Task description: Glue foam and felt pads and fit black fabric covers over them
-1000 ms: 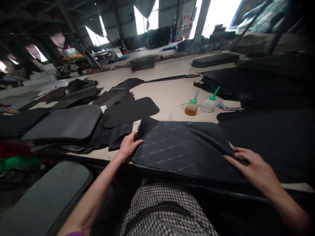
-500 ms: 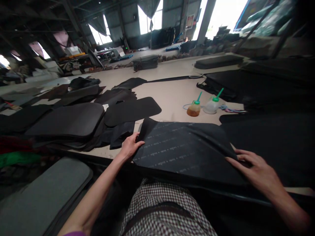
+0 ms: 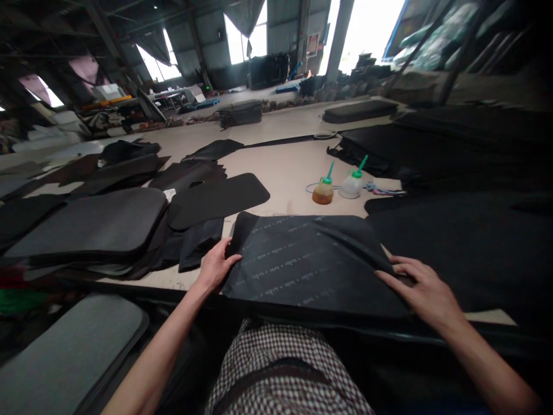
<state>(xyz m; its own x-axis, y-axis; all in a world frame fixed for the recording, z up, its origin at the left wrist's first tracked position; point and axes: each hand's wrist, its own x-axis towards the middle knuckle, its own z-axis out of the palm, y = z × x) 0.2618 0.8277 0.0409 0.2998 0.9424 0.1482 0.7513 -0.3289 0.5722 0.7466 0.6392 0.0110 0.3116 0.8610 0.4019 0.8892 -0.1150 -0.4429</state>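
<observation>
A black fabric panel (image 3: 302,259) with rows of small pale print lies at the near edge of the beige table (image 3: 285,167), right in front of me. My left hand (image 3: 215,266) pinches the panel's left edge, thumb on top and fingers curled under. My right hand (image 3: 421,291) grips the panel's right side where the fabric is folded over, fingers bent on the cloth. My checked trousers (image 3: 280,369) show below the table edge.
Stacks of black padded panels (image 3: 99,222) and cut pieces (image 3: 218,196) lie to the left. Two squeeze bottles with green nozzles (image 3: 323,191) (image 3: 352,183) stand behind the panel. Dark fabric (image 3: 466,230) covers the right side. A grey padded panel (image 3: 69,351) sits low at left.
Both hands keep their grip on the panel. The view has shifted slightly, and the panel sits a little further left and higher in the picture.
</observation>
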